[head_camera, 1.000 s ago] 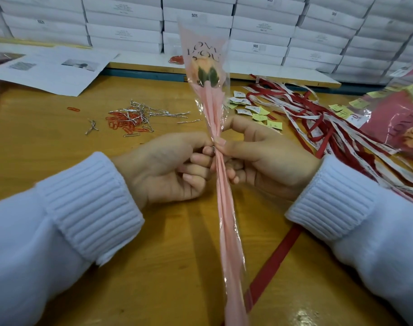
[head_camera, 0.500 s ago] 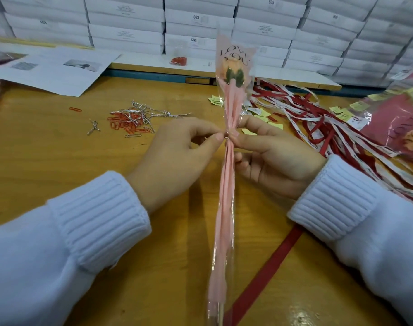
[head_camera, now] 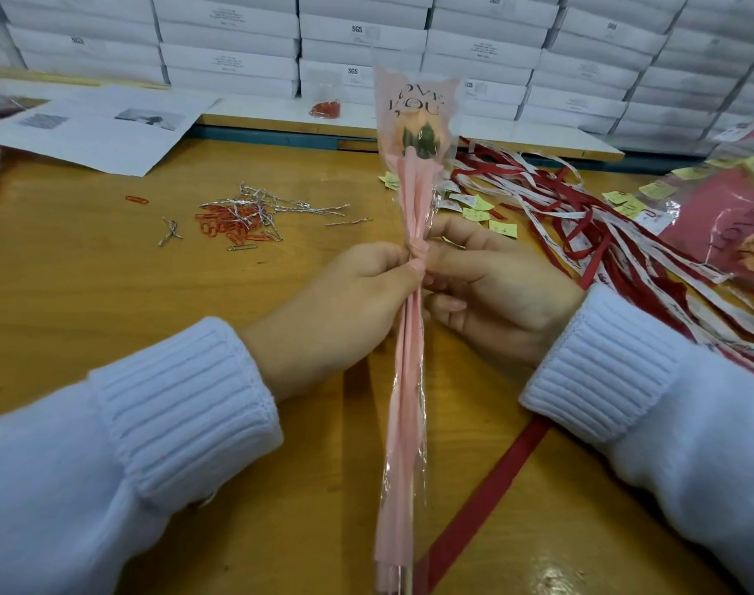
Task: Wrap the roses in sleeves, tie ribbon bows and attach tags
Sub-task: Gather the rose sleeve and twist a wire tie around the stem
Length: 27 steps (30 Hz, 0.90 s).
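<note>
Two hands are pinched together on one sleeved rose at the gathered neck of the sleeve. Left hand (head_camera: 345,307) and right hand (head_camera: 499,289) meet fingertip to fingertip there, both clamped on the pink sleeve (head_camera: 407,380); what is being twisted between the fingertips cannot be told. The sleeve is held roughly upright above the wooden table (head_camera: 87,285), printed "LOVE YOU" near the top, with the peach rose head (head_camera: 413,131) and its green sepals visible through the film. White ribbed cuffs are worn on both wrists. A red ribbon (head_camera: 482,504) lies flat on the table under the right forearm, beside the sleeve's lower end. More red and white ribbons (head_camera: 624,242) are heaped to the right, with small yellow tags (head_camera: 501,227) near them. Red paper clips (head_camera: 225,225) and silver twist ties (head_camera: 280,206) are piled left of the rose. Another sleeved rose (head_camera: 735,234) lies at the far right. White boxes (head_camera: 366,36) are stacked behind.
</note>
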### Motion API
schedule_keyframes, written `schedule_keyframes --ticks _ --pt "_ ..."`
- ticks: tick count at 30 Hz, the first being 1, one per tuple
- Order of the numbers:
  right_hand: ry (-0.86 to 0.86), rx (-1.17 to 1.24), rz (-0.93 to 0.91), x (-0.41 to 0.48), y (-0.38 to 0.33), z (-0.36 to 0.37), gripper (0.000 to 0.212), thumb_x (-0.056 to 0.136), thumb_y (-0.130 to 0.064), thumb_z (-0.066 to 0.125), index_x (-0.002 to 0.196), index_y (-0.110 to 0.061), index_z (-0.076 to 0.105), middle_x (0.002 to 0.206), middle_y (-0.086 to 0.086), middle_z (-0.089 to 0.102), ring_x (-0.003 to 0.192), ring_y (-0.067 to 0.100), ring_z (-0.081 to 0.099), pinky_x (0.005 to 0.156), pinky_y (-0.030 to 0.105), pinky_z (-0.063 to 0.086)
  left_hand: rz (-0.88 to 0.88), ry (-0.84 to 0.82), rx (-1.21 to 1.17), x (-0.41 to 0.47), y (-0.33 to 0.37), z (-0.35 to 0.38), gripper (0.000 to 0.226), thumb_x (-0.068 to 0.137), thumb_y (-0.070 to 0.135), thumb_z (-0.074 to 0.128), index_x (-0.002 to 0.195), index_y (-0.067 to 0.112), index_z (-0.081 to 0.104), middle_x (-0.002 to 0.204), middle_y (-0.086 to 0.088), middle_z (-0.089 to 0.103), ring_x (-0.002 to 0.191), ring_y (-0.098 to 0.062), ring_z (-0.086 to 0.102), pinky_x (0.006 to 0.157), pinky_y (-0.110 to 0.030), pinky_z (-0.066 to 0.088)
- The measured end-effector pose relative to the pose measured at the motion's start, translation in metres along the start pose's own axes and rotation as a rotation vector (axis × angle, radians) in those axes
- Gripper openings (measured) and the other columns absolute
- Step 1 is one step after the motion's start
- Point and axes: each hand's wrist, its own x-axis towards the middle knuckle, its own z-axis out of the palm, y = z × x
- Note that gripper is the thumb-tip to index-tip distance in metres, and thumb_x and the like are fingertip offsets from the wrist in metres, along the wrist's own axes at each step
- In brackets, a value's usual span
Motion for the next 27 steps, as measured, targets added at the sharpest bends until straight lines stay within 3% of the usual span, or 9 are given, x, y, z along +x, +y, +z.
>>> schedule_keyframes --ticks 3,6,11,13,15,19,23,27 --pt "0.016 0.006 -0.011 0.0007 0.0015 0.0014 0.010 0.082 0.000 0.056 0.090 -0.007 0.056 0.069 0.005 0.052 0.050 0.008 0.045 0.042 0.016 0.026 -0.043 -0.023 -0.089 0.0011 -0.0013 0.0001 0.027 0.100 0.014 0.038 0.084 0.004 0.059 0.056 0.002 0.060 0.057 -0.012 0.058 0.058 -0.026 0.047" --pt "0.074 -0.002 0.010 0.0021 0.0027 0.0016 0.018 0.070 -0.004 0.062 0.087 -0.007 0.056 0.073 0.006 0.050 0.055 0.008 0.038 0.044 0.017 0.021 -0.041 -0.046 -0.074 0.0003 -0.0018 0.0030 0.033 0.102 0.012 0.034 0.078 0.004 0.055 0.049 0.006 0.054 0.043 0.001 0.050 0.049 -0.014 0.038" --pt "0.142 -0.040 0.043 0.0024 0.0037 0.0016 0.012 0.082 0.002 0.059 0.090 -0.007 0.055 0.071 0.005 0.058 0.049 0.003 0.047 0.045 0.017 0.020 -0.077 -0.021 -0.035 0.0007 -0.0055 0.0031 0.046 0.102 0.018 0.037 0.063 0.006 0.057 0.051 -0.001 0.051 0.047 -0.011 0.042 0.056 -0.025 0.036" --pt "0.150 -0.049 0.042 0.0020 0.0022 0.0019 0.012 0.085 0.002 0.057 0.092 -0.006 0.055 0.073 0.006 0.060 0.050 0.005 0.048 0.047 0.019 0.020 -0.108 -0.007 -0.127 0.0002 -0.0047 0.0026 0.042 0.100 0.017 0.041 0.065 0.003 0.061 0.055 -0.002 0.056 0.050 -0.011 0.044 0.060 -0.028 0.037" --pt "0.136 -0.067 0.047 0.0016 0.0008 0.0024 0.010 0.086 0.002 0.056 0.094 -0.004 0.055 0.072 0.006 0.062 0.051 0.007 0.045 0.048 0.019 0.022 -0.162 0.011 -0.286 0.0001 -0.0050 0.0036 0.037 0.096 0.009 0.047 0.066 0.010 0.068 0.061 0.001 0.067 0.057 -0.007 0.053 0.063 -0.023 0.045" --pt "0.117 -0.094 0.053 0.0013 0.0008 0.0037 0.011 0.087 0.002 0.055 0.097 -0.003 0.056 0.070 0.004 0.065 0.048 0.007 0.043 0.043 0.016 0.023 -0.242 0.018 -0.455 0.0016 -0.0068 0.0050 0.028 0.090 0.004 0.055 0.071 0.010 0.074 0.076 -0.003 0.073 0.079 -0.016 0.058 0.088 -0.034 0.046" --pt "0.099 -0.105 0.050 0.0025 0.0007 0.0025 0.016 0.087 0.002 0.055 0.102 -0.001 0.056 0.063 0.000 0.065 0.045 0.006 0.046 0.042 0.016 0.023 -0.261 0.012 -0.495 0.0016 -0.0061 0.0022 0.022 0.089 0.001 0.056 0.075 0.008 0.072 0.075 -0.003 0.073 0.065 -0.006 0.064 0.080 -0.024 0.051" --pt "0.087 -0.131 0.071 0.0024 0.0000 -0.0002 0.008 0.083 0.000 0.058 0.090 0.002 0.061 0.061 0.003 0.063 0.045 0.006 0.049 0.044 0.016 0.024 -0.262 -0.031 -0.472 0.0015 -0.0042 0.0003 0.024 0.089 0.001 0.054 0.074 0.005 0.073 0.075 -0.004 0.074 0.062 -0.003 0.065 0.079 -0.023 0.049"
